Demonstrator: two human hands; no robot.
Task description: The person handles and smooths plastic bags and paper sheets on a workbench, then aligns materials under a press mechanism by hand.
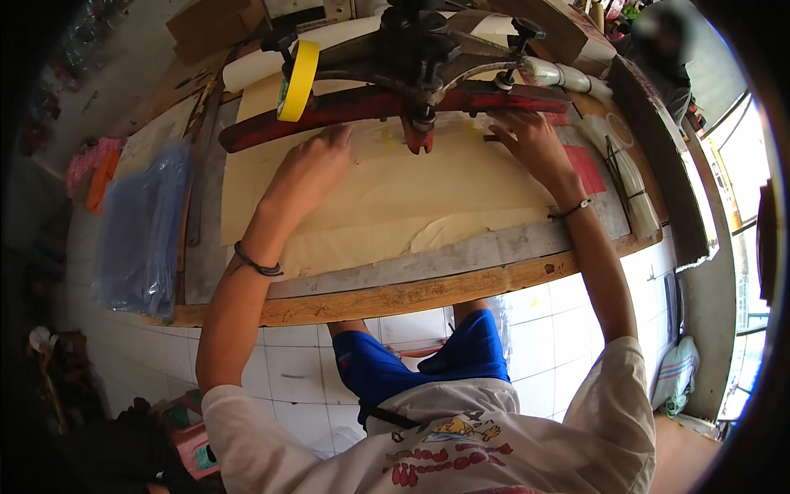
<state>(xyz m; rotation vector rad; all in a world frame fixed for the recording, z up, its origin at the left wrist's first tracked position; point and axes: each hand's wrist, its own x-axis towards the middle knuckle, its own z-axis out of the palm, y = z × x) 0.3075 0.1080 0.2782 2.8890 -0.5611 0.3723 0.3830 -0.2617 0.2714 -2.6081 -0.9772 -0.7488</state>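
A red metal bar [346,105] on a dark clamp-like frame [420,53] with black knobs spans the table's far side. My left hand [317,165] is just in front of the bar's left half, fingers curled together over a yellowish sheet [395,198]; anything between them is hidden. My right hand [531,144] is at the bar's right half, fingers stretched toward it and thumb apart. A small dark piece shows by that thumb, too small to name. A yellow tape roll [299,81] hangs at the frame's left knob.
A stack of clear plastic sheets [140,230] lies at the table's left. Bundled clear plastic [629,177] and a long cardboard box [666,156] line the right side. The wooden table edge [420,292] runs before me. Another person [662,58] is at the upper right.
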